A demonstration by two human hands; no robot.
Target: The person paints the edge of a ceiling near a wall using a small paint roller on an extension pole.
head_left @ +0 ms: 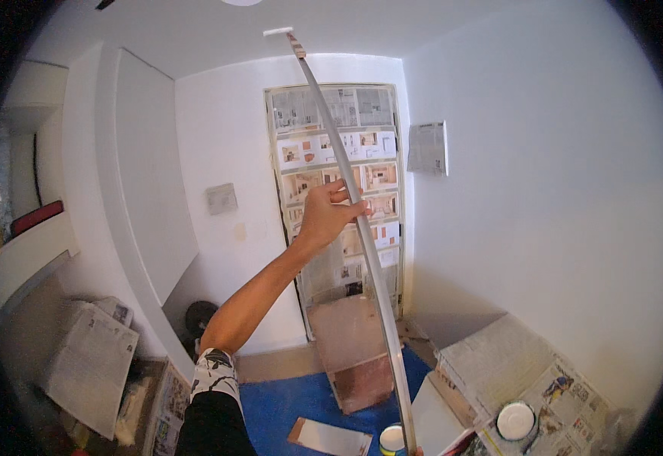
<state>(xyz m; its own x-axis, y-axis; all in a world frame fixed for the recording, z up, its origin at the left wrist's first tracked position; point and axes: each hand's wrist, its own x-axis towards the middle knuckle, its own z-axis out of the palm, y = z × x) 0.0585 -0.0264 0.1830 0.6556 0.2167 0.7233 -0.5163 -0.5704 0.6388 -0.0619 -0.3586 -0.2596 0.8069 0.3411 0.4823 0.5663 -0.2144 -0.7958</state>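
A long grey extension pole (340,156) runs up from the bottom edge to the ceiling. At its top sits a small paint roller (278,32), its white sleeve against or very close to the ceiling. My left hand (330,214) is closed around the pole's middle, thumb on the near side and fingers loosely curled. Of my right hand (419,451), only a sliver of skin shows at the pole's lower end by the bottom edge; it appears to grip the pole there, the rest being out of frame.
Newspaper and printed sheets cover the door (339,167) ahead. A paint can (393,438) stands on blue floor sheeting (286,395). A white-topped tub (515,420) sits on newspaper at right. Cardboard (350,349) leans by the door. A wall cabinet (149,175) hangs left.
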